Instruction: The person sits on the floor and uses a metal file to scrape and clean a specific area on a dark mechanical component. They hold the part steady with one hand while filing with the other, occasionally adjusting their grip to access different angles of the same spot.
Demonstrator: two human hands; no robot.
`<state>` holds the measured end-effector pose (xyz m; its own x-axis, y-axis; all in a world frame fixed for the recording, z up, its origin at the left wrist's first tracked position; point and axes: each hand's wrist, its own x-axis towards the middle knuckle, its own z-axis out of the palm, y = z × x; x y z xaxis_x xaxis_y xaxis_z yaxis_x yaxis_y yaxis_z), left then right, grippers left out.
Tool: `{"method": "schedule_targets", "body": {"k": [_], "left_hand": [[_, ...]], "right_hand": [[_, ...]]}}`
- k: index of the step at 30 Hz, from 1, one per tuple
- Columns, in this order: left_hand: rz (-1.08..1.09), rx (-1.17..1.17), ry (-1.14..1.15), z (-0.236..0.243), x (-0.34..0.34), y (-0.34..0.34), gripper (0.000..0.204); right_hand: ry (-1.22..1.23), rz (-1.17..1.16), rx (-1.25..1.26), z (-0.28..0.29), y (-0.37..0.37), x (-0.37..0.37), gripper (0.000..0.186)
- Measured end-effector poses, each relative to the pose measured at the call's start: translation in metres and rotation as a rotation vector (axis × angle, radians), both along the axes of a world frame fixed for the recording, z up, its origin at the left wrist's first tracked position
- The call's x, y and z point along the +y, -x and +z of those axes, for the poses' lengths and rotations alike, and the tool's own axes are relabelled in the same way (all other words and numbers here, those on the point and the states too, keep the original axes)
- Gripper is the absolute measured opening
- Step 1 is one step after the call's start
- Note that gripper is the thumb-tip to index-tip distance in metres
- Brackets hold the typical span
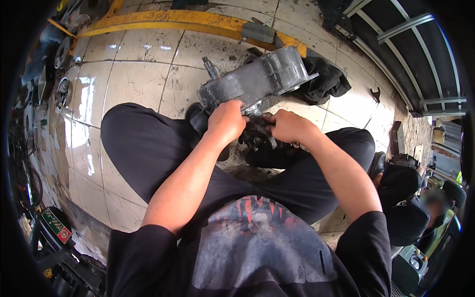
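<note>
A large grey cast-metal casing, smeared with grease and looking like a gearbox housing, lies tilted on the floor in front of my legs. A short shaft sticks out at its left end. At its near edge, a dark, greasy metal part sits between my hands. My left hand is closed, its thumb against this part and its fingers by the casing's edge. From the right, my right hand closes its curled fingers on the same part. The part's exact kind is hidden by grease and shadow.
Beyond the casing runs a yellow metal beam. Black cloth lies beside the casing's right end. A small dark fork-shaped piece is on the tiled floor. Another person crouches at right. Machine parts line the left side.
</note>
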<state>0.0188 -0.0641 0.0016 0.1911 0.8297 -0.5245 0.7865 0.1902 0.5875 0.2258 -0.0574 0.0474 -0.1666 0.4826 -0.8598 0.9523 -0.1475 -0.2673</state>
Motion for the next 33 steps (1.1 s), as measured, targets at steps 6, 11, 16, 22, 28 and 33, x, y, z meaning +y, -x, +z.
{"method": "schedule_targets", "body": {"k": [6,11,16,22,28,33], "left_hand": [[0.0,0.075,-0.044,0.0,-0.002,0.001,0.049],[-0.04,0.075,-0.043,-0.001,0.002,-0.001,0.051],[-0.004,0.025,0.039,0.0,-0.001,0.001,0.048],[-0.031,0.008,-0.007,0.001,-0.002,-0.004,0.054],[0.0,0.015,0.034,0.007,-0.003,-0.005,0.046],[-0.047,0.014,0.001,0.004,-0.004,-0.009,0.053]], "right_hand": [[-0.031,0.005,0.013,0.015,-0.008,-0.009,0.044],[-0.005,0.03,0.053,-0.006,0.003,0.009,0.038],[0.037,0.071,0.101,0.019,-0.025,0.01,0.04],[-0.019,-0.01,0.089,-0.02,-0.022,0.015,0.036],[0.033,-0.047,-0.003,0.04,-0.038,-0.006,0.036],[-0.291,-0.057,-0.108,0.004,-0.017,-0.027,0.037]]}}
